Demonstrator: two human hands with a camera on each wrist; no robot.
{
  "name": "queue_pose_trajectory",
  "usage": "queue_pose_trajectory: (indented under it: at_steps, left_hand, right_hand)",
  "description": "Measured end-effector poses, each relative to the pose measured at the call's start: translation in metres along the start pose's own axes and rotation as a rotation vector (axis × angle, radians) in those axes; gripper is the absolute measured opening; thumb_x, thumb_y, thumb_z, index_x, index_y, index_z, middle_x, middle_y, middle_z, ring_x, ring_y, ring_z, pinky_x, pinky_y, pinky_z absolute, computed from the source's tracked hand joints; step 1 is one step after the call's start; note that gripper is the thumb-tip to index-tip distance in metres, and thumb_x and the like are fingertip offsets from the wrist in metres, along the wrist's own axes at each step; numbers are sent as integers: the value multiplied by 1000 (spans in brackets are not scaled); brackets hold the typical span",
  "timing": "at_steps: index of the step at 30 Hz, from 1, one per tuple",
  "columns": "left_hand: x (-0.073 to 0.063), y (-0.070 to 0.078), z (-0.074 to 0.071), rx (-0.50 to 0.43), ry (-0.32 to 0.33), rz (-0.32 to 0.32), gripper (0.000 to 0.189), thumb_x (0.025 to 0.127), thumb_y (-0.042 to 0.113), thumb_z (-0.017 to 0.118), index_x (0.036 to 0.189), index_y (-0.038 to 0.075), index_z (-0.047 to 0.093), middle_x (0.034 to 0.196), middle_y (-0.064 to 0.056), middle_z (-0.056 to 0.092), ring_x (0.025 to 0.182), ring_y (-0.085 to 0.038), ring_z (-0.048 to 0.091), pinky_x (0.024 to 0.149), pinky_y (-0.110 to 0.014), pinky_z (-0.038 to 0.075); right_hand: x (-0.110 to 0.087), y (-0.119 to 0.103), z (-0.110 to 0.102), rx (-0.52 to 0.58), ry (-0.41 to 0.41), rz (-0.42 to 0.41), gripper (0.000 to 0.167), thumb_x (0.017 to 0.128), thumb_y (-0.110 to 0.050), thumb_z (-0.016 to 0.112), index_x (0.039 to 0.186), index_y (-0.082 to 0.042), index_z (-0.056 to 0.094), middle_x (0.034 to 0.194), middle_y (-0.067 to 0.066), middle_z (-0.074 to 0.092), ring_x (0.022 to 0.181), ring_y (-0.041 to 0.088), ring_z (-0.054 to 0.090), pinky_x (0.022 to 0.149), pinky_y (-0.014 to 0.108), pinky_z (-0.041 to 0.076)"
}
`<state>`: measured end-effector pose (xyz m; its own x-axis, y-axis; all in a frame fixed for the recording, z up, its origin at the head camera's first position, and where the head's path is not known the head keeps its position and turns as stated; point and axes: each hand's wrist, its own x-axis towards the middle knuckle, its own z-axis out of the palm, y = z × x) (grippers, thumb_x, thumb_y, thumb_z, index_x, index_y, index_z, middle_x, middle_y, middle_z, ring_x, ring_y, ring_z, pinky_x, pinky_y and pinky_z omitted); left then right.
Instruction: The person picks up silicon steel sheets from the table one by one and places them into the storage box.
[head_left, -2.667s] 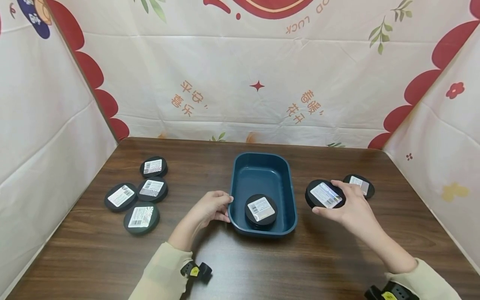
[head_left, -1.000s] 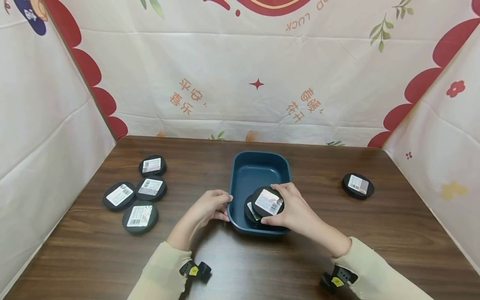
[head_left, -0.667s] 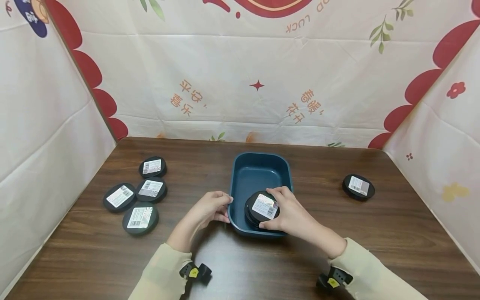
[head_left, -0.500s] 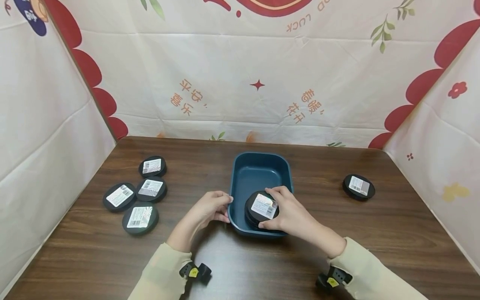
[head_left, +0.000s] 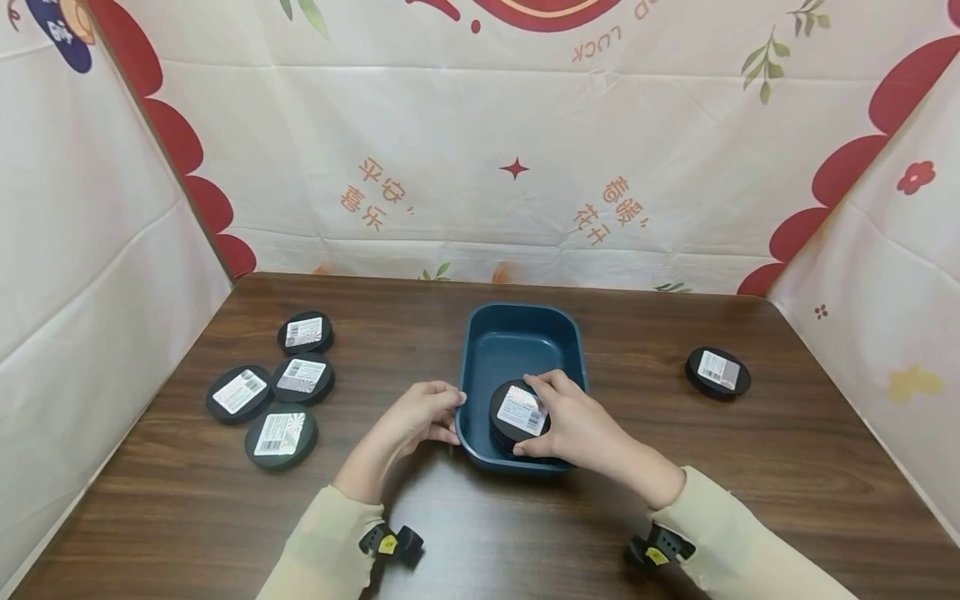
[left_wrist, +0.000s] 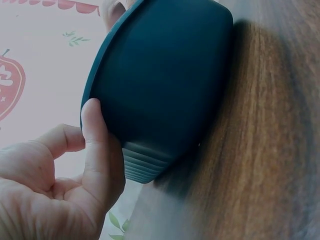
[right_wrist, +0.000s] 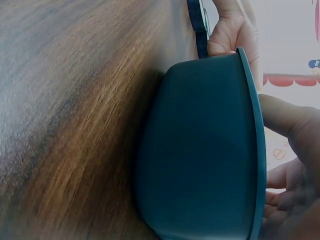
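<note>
In the head view, my left hand (head_left: pixel 422 419) pinches the left rim of a dark blue tray (head_left: pixel 525 321). The left wrist view shows that thumb against the tray's outer wall (left_wrist: pixel 165 65). My right hand (head_left: pixel 585 427) holds a flat, round black container with a white barcode label (head_left: pixel 522 410) inside the tray's near end. Thumb and fingers sit on its right side. It lies on top of another such container, mostly hidden beneath it. In the right wrist view the tray wall (right_wrist: pixel 205 150) hides what the right fingers grip.
Several similar round black containers lie in a group at the left, among them a dark green-black one (head_left: pixel 281 437). One more black container (head_left: pixel 717 372) lies at the far right. A printed white cloth (head_left: pixel 450 125) stands behind the brown wooden table (head_left: pixel 480 542).
My right hand has carried the round container from the table's right side leftward into the tray, onto the one there, then shifted it slightly left. My left hand has stayed on the rim.
</note>
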<state>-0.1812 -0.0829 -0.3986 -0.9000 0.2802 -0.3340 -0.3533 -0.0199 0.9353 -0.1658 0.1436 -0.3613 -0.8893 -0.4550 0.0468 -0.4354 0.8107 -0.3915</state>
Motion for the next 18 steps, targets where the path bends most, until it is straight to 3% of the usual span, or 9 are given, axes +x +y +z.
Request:
queue_pose_trajectory:
  at_steps: [18]
  left_hand:
    - [1, -1, 0, 1, -3, -1, 27, 88, 9, 51, 105, -12, 48, 64, -5, 51, 53, -12, 52, 49, -23, 52]
  right_hand:
    - [-4, 8, 2, -58, 66, -80, 91, 63, -51, 80, 133, -2, 50, 118, 10, 52, 97, 23, 54, 82, 40, 50]
